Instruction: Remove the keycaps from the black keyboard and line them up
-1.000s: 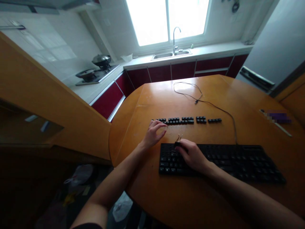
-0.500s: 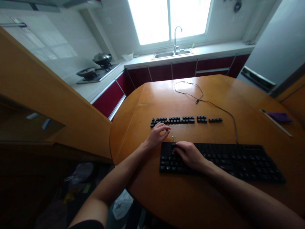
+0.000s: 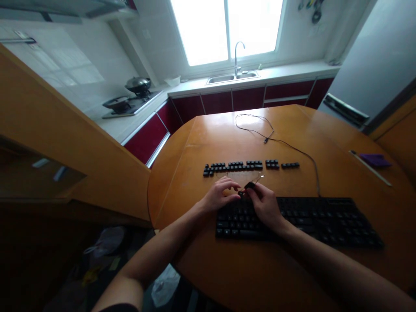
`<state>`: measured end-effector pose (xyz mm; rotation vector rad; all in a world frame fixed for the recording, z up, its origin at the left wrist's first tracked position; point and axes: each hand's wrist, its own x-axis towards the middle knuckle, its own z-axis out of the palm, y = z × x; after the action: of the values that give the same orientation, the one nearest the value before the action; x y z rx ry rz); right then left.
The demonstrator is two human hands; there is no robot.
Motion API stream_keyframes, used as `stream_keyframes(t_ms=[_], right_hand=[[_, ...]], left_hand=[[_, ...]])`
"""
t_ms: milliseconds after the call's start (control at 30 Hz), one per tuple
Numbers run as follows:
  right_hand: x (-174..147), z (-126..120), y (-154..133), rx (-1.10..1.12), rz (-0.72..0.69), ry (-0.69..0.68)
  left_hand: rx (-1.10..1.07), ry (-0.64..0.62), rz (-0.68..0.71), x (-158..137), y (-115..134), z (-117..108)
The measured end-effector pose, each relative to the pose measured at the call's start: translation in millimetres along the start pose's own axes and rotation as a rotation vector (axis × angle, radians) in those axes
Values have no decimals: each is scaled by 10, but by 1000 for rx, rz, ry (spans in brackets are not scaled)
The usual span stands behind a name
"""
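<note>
A black keyboard point(image 3: 312, 221) lies on the round wooden table point(image 3: 260, 273). My right hand point(image 3: 264, 206) hovers over the keyboard's left end, pinching a small wire keycap puller point(image 3: 251, 185) with a black handle. My left hand point(image 3: 221, 196) meets it at the keyboard's upper left corner, its fingertips on a small black keycap at the puller's tip. Beyond the hands, a row of removed black keycaps point(image 3: 247, 166) lies in a line on the table.
The keyboard's cable point(image 3: 279, 141) loops across the far half of the table. A purple item point(image 3: 373, 160) sits at the right edge. A kitchen counter with sink point(image 3: 232, 78) and stove point(image 3: 130, 102) lies beyond; bags point(image 3: 107, 242) are on the floor at left.
My right hand lifted the puller off the keyboard and tilted it. My left hand moved from the keycap row back toward the puller's tip. The camera shifted slightly.
</note>
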<state>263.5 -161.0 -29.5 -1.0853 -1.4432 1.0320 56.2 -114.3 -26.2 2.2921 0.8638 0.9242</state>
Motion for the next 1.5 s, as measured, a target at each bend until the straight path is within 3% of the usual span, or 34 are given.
stream_keyframes(t_ms=[200, 533, 767, 1033, 1333, 1500], right_hand=[[-20, 4, -18, -108, -102, 8], [-13, 7, 37, -110, -13, -12], [4, 11, 46, -143, -59, 11], [14, 13, 22, -98, -64, 35], [11, -5, -1, -98, -74, 27], [8, 2, -15, -56, -43, 23]], left_hand=[[-1, 38, 102, 10, 81, 60], [56, 106, 67, -17, 74, 154], [419, 36, 242, -56, 112, 144], [627, 130, 284, -55, 211, 146], [513, 135, 282, -84, 175, 169], [233, 240, 206, -33, 204, 151]])
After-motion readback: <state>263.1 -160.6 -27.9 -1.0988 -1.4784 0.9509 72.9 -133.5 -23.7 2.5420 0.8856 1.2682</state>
